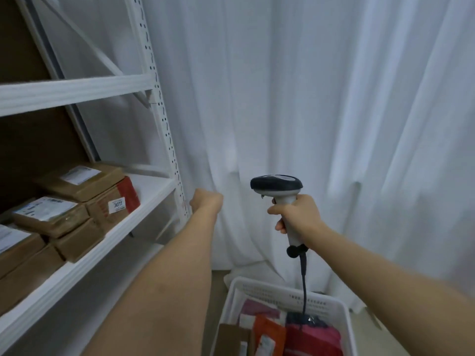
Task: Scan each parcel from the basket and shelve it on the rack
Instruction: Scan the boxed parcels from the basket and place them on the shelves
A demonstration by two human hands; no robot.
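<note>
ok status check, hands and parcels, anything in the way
Right hand grips scanner. Left hand curled, holding nothing, near rack post. Parcels wait in basket, boxes already shelved. Nothing blocking.

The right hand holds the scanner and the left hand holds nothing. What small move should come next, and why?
Probably lower the left hand into the basket and take one parcel, perhaps the orange one. That hand hangs curled and holds nothing near the rack post, the right hand already grips the scanner, and parcels remain in the basket.
</note>
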